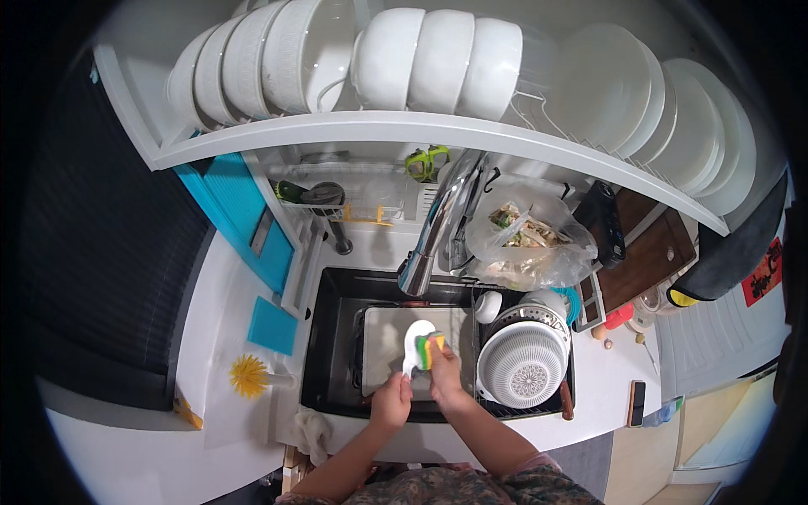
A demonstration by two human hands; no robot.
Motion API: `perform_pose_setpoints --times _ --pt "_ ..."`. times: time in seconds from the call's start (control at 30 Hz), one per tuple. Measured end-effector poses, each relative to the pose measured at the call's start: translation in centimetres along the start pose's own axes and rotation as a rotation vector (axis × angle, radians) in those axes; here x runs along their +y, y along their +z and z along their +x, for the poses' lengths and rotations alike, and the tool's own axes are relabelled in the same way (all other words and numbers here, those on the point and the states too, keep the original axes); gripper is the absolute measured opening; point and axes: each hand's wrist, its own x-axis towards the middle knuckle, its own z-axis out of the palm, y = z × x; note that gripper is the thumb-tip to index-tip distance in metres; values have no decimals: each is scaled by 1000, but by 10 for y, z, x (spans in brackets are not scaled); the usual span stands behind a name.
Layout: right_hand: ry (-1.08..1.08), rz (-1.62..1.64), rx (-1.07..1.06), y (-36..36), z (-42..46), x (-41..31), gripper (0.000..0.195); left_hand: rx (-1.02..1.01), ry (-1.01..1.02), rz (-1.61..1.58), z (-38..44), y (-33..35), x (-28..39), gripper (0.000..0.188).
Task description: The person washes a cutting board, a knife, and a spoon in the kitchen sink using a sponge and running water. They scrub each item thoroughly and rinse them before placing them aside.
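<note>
My left hand (391,402) grips the handle of a white spoon or rice paddle (416,330) over the sink. In my right hand (447,375) is a yellow and green sponge (424,354), pressed against the spoon's broad head. Beneath both hands, a pale rectangular board or tray (383,338) lies in the black sink (334,300). The chrome faucet (420,265) hangs over the far side of the basin. Right of my hands, a white plastic colander (525,366) rests upside down on a rack, beside a small white cup (488,307).
Overhead runs a white dish shelf (391,124) with several bowls (385,60) and plates (603,82). A plastic bag of food scraps (530,246) sits behind the rack. To the left stands a yellow brush (248,376); a phone (637,404) lies on the right counter.
</note>
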Motion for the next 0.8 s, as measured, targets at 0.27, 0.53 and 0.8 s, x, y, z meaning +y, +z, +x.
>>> perform_pose_setpoints --times 0.27,0.53,0.8 --pt "-129 -256 54 -47 0 5 25 -208 -115 299 22 -16 -99 23" --pt "-28 -385 -116 -72 -16 19 31 -687 -245 728 74 27 -187 24" --pt "-61 -592 -137 -92 -13 17 38 -566 -215 772 117 53 -193 37"
